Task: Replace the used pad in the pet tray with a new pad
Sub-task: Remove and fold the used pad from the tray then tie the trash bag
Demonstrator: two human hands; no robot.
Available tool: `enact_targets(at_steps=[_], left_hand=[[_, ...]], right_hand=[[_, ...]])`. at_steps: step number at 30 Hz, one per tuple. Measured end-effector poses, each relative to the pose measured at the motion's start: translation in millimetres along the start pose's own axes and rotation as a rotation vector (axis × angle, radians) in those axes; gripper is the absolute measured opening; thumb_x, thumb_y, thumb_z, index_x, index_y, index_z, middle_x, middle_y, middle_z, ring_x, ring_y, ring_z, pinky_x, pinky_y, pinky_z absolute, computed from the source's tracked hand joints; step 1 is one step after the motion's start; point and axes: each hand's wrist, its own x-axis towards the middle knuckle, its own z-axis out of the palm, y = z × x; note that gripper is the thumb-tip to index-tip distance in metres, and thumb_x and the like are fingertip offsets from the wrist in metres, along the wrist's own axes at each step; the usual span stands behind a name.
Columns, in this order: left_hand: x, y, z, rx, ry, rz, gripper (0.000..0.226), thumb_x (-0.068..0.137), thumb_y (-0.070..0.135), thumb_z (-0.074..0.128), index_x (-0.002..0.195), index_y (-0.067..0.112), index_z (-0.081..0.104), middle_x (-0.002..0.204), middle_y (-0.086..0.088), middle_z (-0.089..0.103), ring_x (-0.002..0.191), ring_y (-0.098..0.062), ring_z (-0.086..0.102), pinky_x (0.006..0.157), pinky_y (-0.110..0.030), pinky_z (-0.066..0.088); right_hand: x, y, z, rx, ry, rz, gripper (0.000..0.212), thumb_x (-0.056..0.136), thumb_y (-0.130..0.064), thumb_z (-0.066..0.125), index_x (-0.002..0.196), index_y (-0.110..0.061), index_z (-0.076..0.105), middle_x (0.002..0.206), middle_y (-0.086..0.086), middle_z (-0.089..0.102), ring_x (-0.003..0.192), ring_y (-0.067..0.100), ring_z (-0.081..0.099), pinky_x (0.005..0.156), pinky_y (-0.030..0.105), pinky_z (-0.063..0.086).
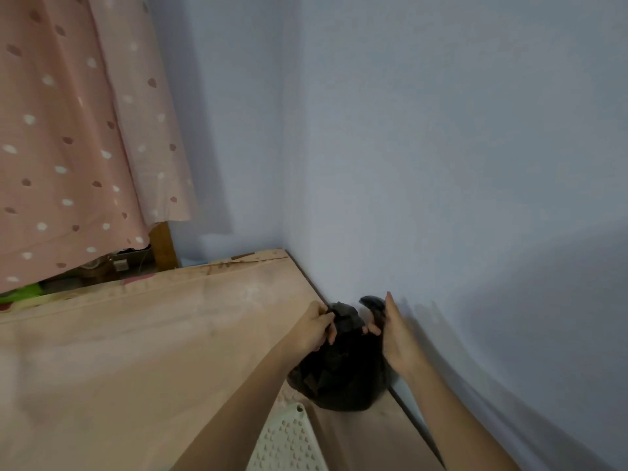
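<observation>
Gripping the black bag (339,379) from both sides, the left hand (314,329) pinches one gathered flap and the right hand (390,334) pinches the other. The bag stands between them by the wall (441,164), just beyond the white tray grid (289,440).

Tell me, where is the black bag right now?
In the head view, the black bag sits low and right of centre on the floor, against the blue wall. The left hand and right hand grip its top, just above the white tray.

Dark bag (339,372), perhaps holding pad
</observation>
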Motion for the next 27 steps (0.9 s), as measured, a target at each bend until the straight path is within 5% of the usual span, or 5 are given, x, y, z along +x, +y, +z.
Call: enact_targets(at_steps=[6, 13, 20, 24, 27], left_hand=[[-6, -20, 7, -0.007, -0.014, 0.145, 0.006, 0.101, 0.012, 0.042, 0.101, 0.006, 0.04, 0.069, -0.006, 0.059, 0.036, -0.007, 0.041, 0.044, -0.02, 0.035], [-8, -34, 12, -0.09, -0.063, 0.145, 0.017, 0.101, 0.011, 0.039, 0.098, 0.011, 0.056, 0.076, 0.0, 0.065, 0.05, -0.008, 0.051, 0.047, -0.018, 0.044], [-7, -41, 17, -0.132, -0.026, 0.059, 0.016, 0.096, 0.013, 0.052, 0.099, 0.011, 0.037, 0.064, -0.001, 0.066, 0.041, -0.007, 0.049, 0.043, -0.016, 0.041], [-1, -38, 15, -0.037, -0.002, -0.026, 0.019, 0.094, 0.013, 0.057, 0.094, -0.005, 0.055, 0.056, -0.001, 0.066, 0.035, -0.006, 0.05, 0.037, -0.017, 0.042], [-1, -36, 10, -0.05, -0.081, -0.096, 0.026, 0.093, 0.02, 0.058, 0.076, 0.002, 0.068, 0.055, 0.002, 0.067, 0.037, -0.005, 0.052, 0.041, -0.016, 0.044]], right_hand=[[-2, 29, -3, -0.174, -0.072, -0.048, 0.022, 0.09, -0.004, 0.057, 0.109, -0.01, 0.066, 0.088, 0.012, 0.07, 0.074, 0.019, 0.065, 0.067, 0.026, 0.053], [-7, 42, 9, -0.389, 0.106, -0.037, 0.014, 0.09, -0.017, 0.062, 0.093, -0.004, 0.059, 0.063, 0.005, 0.065, 0.059, 0.016, 0.062, 0.062, 0.027, 0.051], [-13, 47, 17, -0.169, -0.208, 0.047, 0.029, 0.078, 0.004, 0.045, 0.093, -0.001, 0.069, 0.064, 0.013, 0.056, 0.07, 0.033, 0.059, 0.089, 0.056, 0.042], [-15, 50, 17, -0.186, -0.235, 0.06, 0.036, 0.075, -0.005, 0.051, 0.107, 0.005, 0.065, 0.071, 0.014, 0.057, 0.078, 0.032, 0.054, 0.087, 0.048, 0.04], [-17, 49, 13, -0.327, -0.119, 0.026, 0.024, 0.091, -0.02, 0.055, 0.105, -0.012, 0.072, 0.079, 0.01, 0.065, 0.082, 0.026, 0.057, 0.085, 0.037, 0.046]])
